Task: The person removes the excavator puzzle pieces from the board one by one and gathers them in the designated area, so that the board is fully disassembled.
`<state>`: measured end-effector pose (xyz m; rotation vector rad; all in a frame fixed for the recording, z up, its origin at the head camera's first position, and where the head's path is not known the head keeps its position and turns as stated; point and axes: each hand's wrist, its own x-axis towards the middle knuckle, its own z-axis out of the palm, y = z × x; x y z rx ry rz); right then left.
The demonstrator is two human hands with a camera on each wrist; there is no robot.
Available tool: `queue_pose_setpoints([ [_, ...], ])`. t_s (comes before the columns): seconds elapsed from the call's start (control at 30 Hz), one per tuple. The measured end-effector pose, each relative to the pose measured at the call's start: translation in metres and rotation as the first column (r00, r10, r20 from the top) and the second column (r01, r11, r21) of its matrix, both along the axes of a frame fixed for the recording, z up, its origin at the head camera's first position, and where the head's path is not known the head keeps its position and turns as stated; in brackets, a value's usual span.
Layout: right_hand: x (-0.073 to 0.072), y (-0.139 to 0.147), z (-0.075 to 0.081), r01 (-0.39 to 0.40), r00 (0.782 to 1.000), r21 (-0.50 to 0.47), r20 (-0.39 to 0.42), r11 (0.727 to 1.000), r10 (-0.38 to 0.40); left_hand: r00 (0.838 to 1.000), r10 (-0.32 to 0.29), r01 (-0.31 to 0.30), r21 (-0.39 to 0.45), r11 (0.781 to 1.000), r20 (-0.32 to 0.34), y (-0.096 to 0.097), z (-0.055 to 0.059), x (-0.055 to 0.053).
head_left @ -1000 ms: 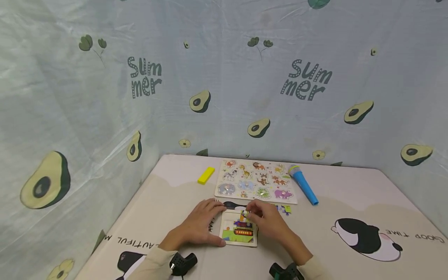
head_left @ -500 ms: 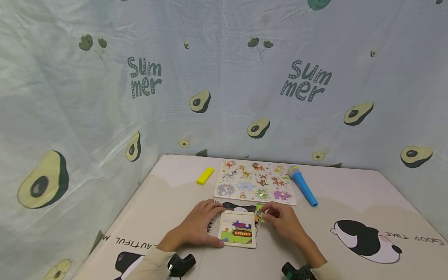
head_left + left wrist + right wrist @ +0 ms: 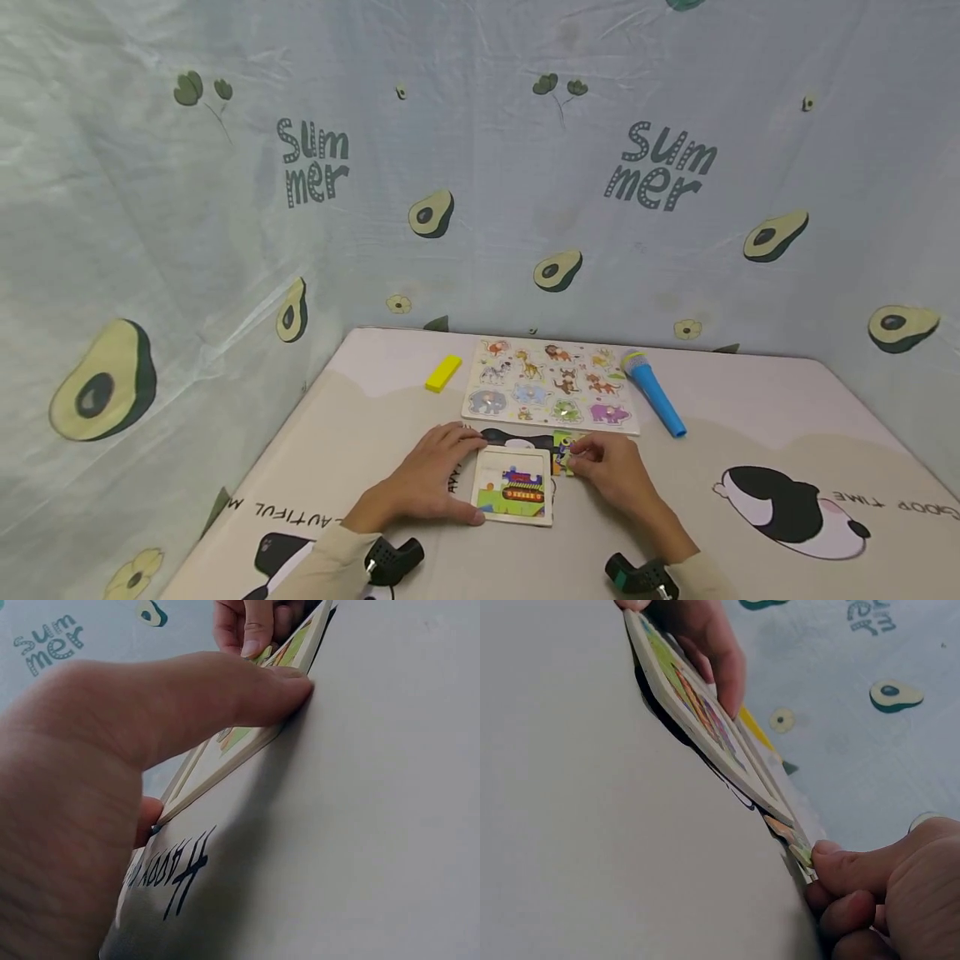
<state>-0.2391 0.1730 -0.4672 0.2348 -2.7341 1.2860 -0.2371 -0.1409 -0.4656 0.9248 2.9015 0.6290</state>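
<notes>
Head view: right hand pinches a likely light, stiff piece by its three-o'clock edge; left hand grips the frame.

Beige sleeves, black wrist cameras with silvery fittings, a green mark on the right one.

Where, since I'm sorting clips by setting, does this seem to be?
Probably a screened-off play corner: a printed sheet stands behind and beside a table that holds a puzzle and an animal board. Whether it is in a home or a studio, I can't tell.
</notes>
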Motion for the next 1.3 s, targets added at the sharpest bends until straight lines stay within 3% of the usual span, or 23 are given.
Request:
queue_pose_setpoints([
  [0.2,0.0,-0.0003,-0.0014,0.059,0.998,-0.018,0.005,0.998,-0.059,1.0,-0.004,0.004,-0.003,1.0,0.007,0.0011,-0.0013,-0.0011],
  [0.87,-0.0018,-0.0078,-0.004,0.084,0.996,0.039,-0.046,0.996,-0.082,1.0,0.006,-0.006,-0.003,1.0,0.007,-0.0004,-0.0016,-0.0015],
  [1.3,0.0004,-0.0063,-0.0016,0.089,0.994,0.024,-0.06,0.996,-0.087,1.0,0.0,0.0,0.001,1.0,0.007,-0.0004,-0.0006,-0.0014],
])
